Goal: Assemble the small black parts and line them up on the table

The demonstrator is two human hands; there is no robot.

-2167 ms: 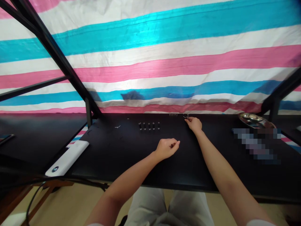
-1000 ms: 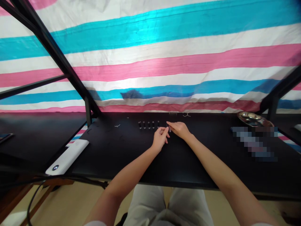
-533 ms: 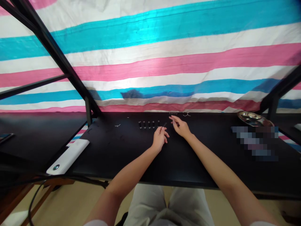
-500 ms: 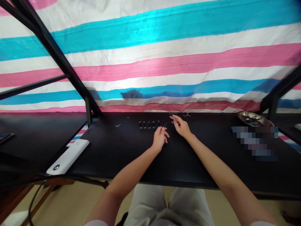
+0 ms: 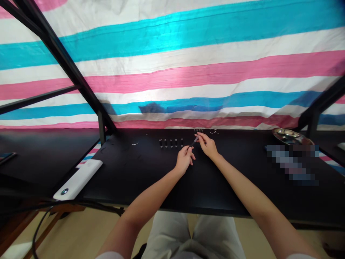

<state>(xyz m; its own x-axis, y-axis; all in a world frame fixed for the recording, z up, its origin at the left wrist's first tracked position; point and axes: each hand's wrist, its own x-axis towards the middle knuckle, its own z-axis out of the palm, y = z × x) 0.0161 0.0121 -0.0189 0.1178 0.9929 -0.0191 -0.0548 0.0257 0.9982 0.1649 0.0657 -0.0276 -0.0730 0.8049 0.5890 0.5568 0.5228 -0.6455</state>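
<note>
My left hand point(image 5: 184, 160) pinches a small dark tube point(image 5: 192, 144) between thumb and fingertips, tilted up to the right. A small translucent greyish piece point(image 5: 196, 138) sits in the fingertips of my right hand point(image 5: 208, 146). The ends of the two pieces meet or overlap between my hands; I cannot tell whether they are joined. Just left of my left hand, several small black cylinders with pale ends point(image 5: 170, 143) stand in a row. Behind my right fingertips is a row of several tiny grey pieces point(image 5: 198, 130) at the table's back edge.
White string-like bits point(image 5: 214, 131) lie at the back, and another white scrap point(image 5: 135, 144) lies left. A shiny metal plate point(image 5: 279, 136) stands at the right beside a pixelated patch point(image 5: 293, 165). A white oblong device point(image 5: 78, 180) and black frame bars point(image 5: 78, 77) flank the black table point(image 5: 215, 190).
My right hand came from the back edge to my left hand, then drew slightly apart, showing the dark tube. Now the two held pieces have come together end to end.
</note>
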